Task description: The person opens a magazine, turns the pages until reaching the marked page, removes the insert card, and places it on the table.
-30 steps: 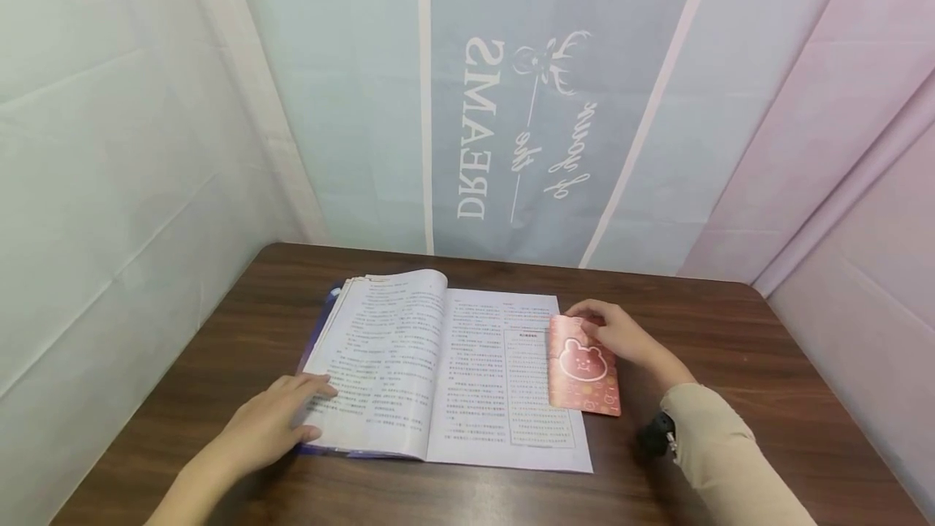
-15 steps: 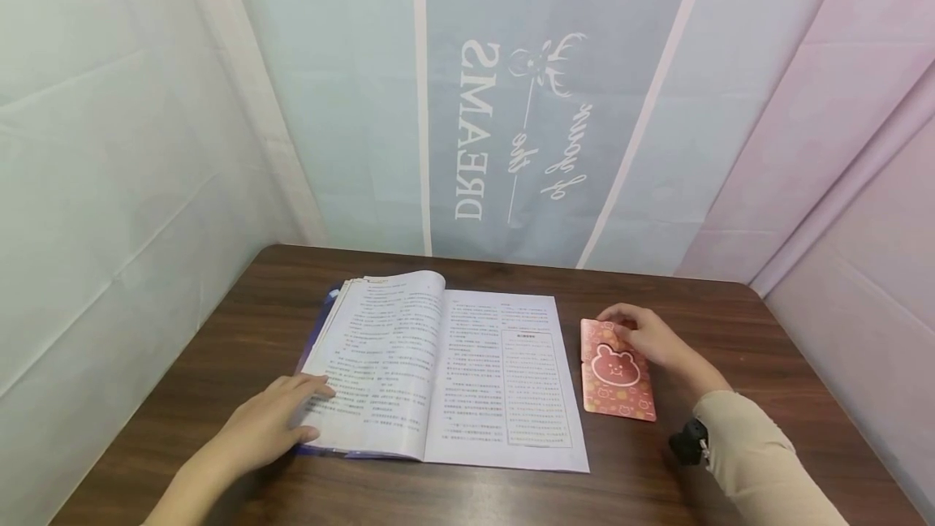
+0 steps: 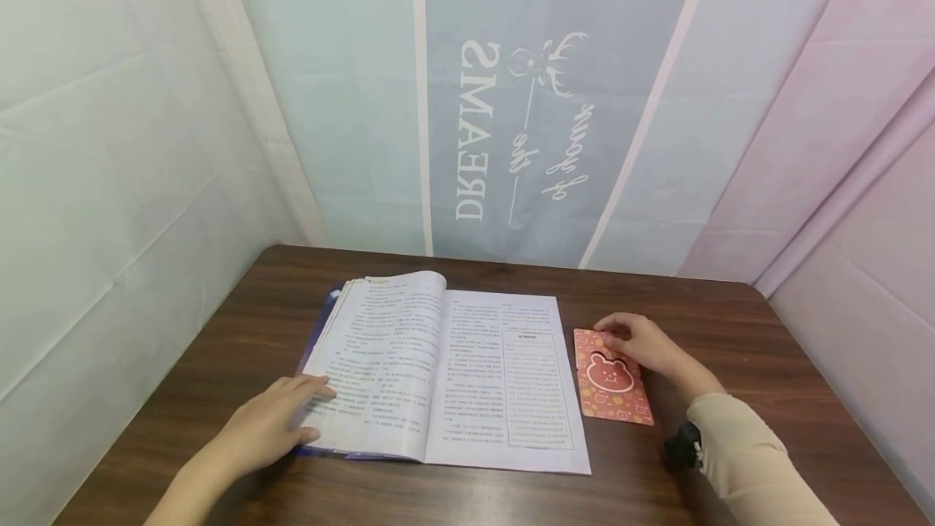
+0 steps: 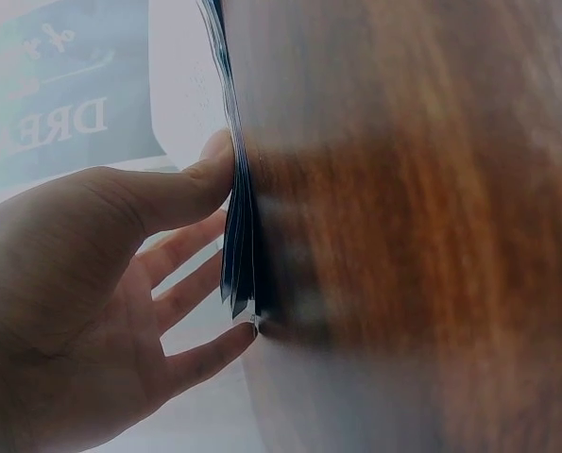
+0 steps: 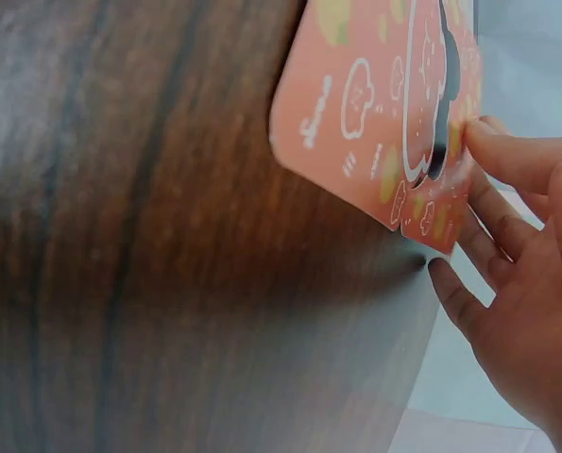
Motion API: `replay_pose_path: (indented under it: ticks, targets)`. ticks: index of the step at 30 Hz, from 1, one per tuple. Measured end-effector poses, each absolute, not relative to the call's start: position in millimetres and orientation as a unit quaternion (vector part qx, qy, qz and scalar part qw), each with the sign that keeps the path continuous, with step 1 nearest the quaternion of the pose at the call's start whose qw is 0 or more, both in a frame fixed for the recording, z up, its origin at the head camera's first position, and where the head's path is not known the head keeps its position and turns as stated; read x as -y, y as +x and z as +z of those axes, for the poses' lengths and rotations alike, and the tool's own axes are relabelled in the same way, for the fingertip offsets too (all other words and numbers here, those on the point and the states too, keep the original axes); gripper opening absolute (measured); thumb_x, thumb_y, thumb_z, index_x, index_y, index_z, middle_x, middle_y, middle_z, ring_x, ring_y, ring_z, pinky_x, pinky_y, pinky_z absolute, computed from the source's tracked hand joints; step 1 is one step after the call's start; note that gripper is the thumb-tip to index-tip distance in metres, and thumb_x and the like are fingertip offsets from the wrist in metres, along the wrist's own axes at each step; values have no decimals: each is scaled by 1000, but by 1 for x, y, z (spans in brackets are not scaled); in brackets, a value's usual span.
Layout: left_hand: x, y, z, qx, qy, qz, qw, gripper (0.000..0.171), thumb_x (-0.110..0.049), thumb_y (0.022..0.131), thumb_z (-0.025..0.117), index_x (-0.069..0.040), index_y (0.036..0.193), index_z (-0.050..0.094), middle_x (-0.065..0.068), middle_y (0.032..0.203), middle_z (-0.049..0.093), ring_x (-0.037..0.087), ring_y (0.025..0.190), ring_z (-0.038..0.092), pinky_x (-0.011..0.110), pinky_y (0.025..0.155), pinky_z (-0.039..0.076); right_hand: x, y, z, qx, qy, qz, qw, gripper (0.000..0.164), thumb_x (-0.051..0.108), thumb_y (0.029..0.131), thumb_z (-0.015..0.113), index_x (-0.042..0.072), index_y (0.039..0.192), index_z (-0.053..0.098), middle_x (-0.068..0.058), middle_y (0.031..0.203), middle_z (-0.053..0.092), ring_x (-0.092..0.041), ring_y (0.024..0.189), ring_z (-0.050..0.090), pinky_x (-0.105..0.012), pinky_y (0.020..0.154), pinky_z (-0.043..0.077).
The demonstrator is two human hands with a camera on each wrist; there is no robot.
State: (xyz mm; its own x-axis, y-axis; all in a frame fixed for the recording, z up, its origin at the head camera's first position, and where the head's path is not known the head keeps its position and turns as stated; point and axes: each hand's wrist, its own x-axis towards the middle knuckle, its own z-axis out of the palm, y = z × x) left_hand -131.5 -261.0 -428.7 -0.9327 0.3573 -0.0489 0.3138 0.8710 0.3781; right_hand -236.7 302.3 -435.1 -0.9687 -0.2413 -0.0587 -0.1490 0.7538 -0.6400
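An open book (image 3: 475,380) lies on the dark wood table, its left pages curving up near the spine. My left hand (image 3: 266,424) rests on the lower left corner of the left page, fingers spread. In the left wrist view the thumb touches the stacked page edges (image 4: 235,226). Just right of the book is a red-pink card (image 3: 613,408) with a cut-out bear face and a crease across it. My right hand (image 3: 646,345) pinches its far right part, thumb on top; in the right wrist view the other fingers (image 5: 460,294) reach to its edge.
The wood table (image 3: 511,502) has its far edge against a hanging cloth (image 3: 351,144) with mirrored lettering. Pale cloth walls stand at the left and right. A small black device (image 3: 682,445) sits at the right wrist beside the beige sleeve (image 3: 752,453).
My right hand has carried the card rightward off the right page onto the table beside the book, then slightly back left. The left hand and the book have stayed put.
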Motion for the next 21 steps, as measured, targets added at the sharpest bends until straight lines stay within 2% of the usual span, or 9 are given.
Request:
replay_pose_path:
  ticks: [4,10,15,21]
  targets:
    - [261,-132,-427,-966,173,181,58,46,-21,77,84,-21,120,67,11,139,56,40,125,51,63,89,49,-303,-234,-431,-935,-102,-335,57,25,11,94,68,2,117,66,-17,113,63,-33,102,57,-55,92,50]
    - [259,-129,-425,-969,172,169,57,47,-20,78,84,-19,121,67,12,139,56,39,125,51,61,86,51,-303,-229,-425,-939,-88,-329,53,28,14,96,65,3,122,65,-23,123,61,-44,114,53,-67,98,41]
    - [258,-129,-424,-970,182,157,47,45,-20,78,84,-19,120,67,13,139,54,40,124,51,58,81,54,-302,-224,-417,-942,-68,-326,48,31,20,98,64,5,125,63,-26,131,57,-50,124,47,-71,100,36]
    - [256,-132,-420,-971,178,150,48,44,-22,77,85,-23,116,67,12,136,56,40,121,53,60,79,54,-295,-217,-407,-942,-54,-329,42,32,22,99,62,5,125,63,-28,134,54,-51,128,42,-73,102,32]
